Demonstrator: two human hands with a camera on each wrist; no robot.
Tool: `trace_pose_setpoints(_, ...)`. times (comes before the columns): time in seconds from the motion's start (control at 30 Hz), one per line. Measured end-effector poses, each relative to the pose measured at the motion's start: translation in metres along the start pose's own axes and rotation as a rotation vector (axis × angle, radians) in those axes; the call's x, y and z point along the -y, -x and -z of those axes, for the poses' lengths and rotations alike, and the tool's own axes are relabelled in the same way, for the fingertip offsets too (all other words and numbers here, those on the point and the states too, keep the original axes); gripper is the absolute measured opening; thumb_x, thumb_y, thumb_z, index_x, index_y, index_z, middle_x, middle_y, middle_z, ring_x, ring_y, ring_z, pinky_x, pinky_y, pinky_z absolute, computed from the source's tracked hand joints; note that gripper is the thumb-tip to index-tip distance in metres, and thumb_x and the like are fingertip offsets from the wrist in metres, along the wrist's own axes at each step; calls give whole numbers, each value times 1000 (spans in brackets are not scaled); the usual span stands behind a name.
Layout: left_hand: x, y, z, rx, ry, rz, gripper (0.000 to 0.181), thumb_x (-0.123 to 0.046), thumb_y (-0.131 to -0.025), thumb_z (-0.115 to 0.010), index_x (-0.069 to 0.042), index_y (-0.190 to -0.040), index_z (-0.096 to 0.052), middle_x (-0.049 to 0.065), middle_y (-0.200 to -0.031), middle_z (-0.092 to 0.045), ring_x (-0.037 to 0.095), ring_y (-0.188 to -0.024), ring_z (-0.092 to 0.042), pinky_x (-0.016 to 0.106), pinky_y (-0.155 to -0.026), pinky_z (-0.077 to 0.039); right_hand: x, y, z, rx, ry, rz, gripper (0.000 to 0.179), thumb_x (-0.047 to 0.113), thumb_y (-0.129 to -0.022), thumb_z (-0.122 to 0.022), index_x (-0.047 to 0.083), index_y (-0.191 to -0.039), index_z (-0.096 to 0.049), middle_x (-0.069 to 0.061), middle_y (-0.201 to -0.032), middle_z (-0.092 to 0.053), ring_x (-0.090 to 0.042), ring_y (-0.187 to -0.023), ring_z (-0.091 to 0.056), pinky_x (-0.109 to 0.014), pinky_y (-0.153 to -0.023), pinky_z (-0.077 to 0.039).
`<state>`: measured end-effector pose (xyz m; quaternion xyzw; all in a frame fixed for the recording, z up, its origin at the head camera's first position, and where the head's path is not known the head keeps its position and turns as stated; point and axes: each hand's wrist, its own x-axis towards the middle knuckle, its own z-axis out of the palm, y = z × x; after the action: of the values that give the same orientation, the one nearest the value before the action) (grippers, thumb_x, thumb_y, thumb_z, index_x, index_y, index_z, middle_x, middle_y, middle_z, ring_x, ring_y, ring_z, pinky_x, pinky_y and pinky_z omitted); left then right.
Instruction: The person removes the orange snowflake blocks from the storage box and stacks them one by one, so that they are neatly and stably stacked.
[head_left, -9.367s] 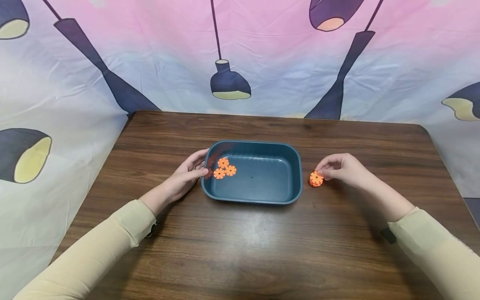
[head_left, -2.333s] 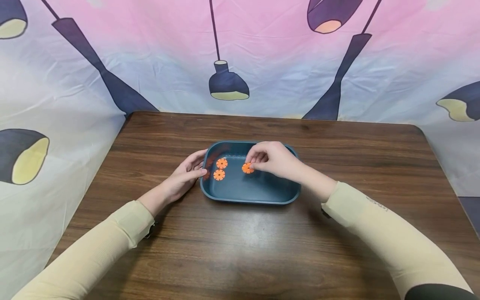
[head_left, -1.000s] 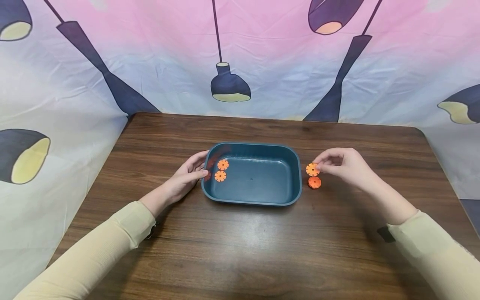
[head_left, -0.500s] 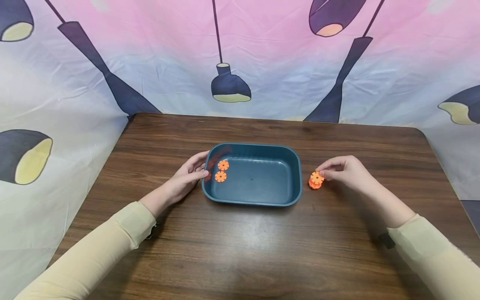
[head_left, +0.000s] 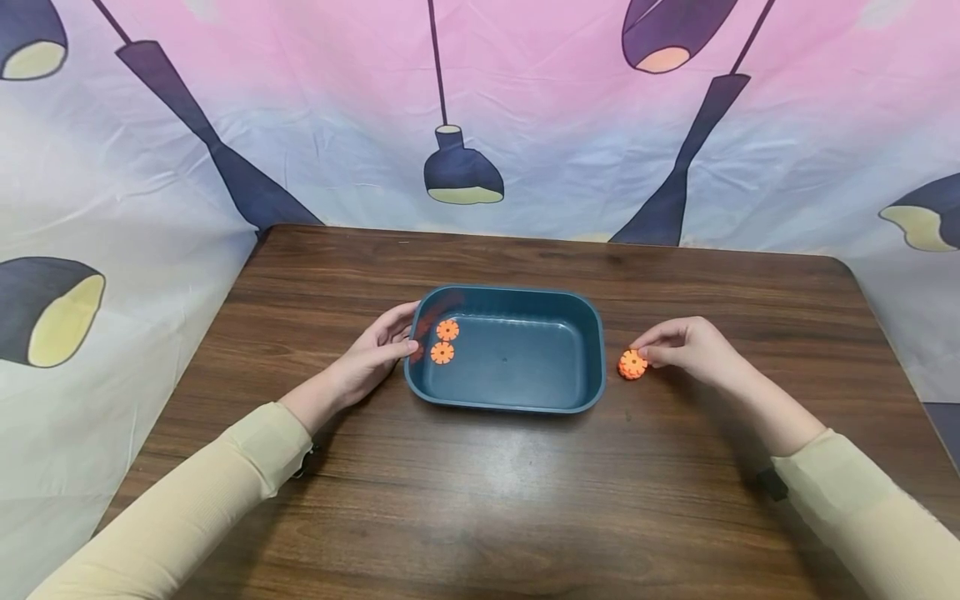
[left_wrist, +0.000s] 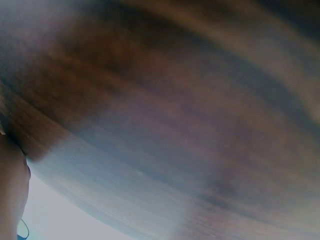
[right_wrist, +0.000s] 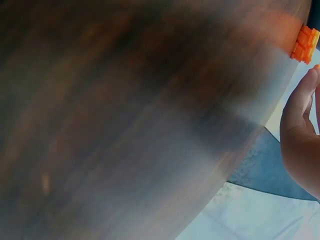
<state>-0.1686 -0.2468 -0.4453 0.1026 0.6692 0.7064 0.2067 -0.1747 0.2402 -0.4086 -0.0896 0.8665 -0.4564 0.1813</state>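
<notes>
A dark teal plastic tub (head_left: 517, 404) stands on the table. My left hand (head_left: 371, 350) grips its left wall, thumb over the rim and fingers outside. Inside, near that wall, lie two orange notched discs, the upper disc (head_left: 447, 330) close above the lower disc (head_left: 442, 353). Right of the tub, my right hand (head_left: 690, 346) pinches an orange notched disc (head_left: 634, 360) by its edge, right at the top of a small stack of such discs (right_wrist: 302, 45). In the right wrist view, the fingertips (right_wrist: 311, 75) are close to the stack. The left wrist view shows mostly blurred tabletop.
The dark wood-grain table (head_left: 480, 500) extends around the tub. Behind it hangs a cloth backdrop (head_left: 555, 150) printed with lamps. Both forearms wear pale sleeves, the left sleeve (head_left: 195, 492) reaching in from the lower left.
The tub held three discs at first; now two lie there. My right hand has carried one out to the stack and lowered it onto the top. My left hand keeps its grip.
</notes>
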Motion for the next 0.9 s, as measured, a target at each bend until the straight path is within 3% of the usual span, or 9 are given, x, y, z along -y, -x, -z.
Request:
trace_pose_setpoints(0.27, 0, 0, 0, -1, 5, 0, 65, -2, -106, -52, -7, -166, -28, 6, -161, -42, 7, -137, -50, 17, -108, -47, -1, -2, -1, 16, 6, -9, 23, 7, -98, -75, -8, -116, -77, -15, -106, -79, 1, -78, -71, -20, -75, -62)
trace_pose_setpoints(0.53, 1, 0, 0, 2, -3, -8, 65, -2, -106, -52, -6, -166, -27, 2, -158, -44, 7, -138, -49, 16, -109, -45, -3, -2, -1, 23, -6, -10, 24, 6, -98, -74, -10, -116, -76, -13, -102, -79, 0, -78, -71, -20, -76, -62)
trace_pose_setpoints(0.9, 0, -1, -1, -2, -3, -8, 65, -1, -106, -52, -7, -166, -28, 7, -162, -40, 7, -140, -47, 15, -111, -43, -6, -4, -1, 18, 39, -24, 26, 10, -99, -75, -7, -118, -76, -11, -102, -80, 1, -79, -69, -18, -76, -59)
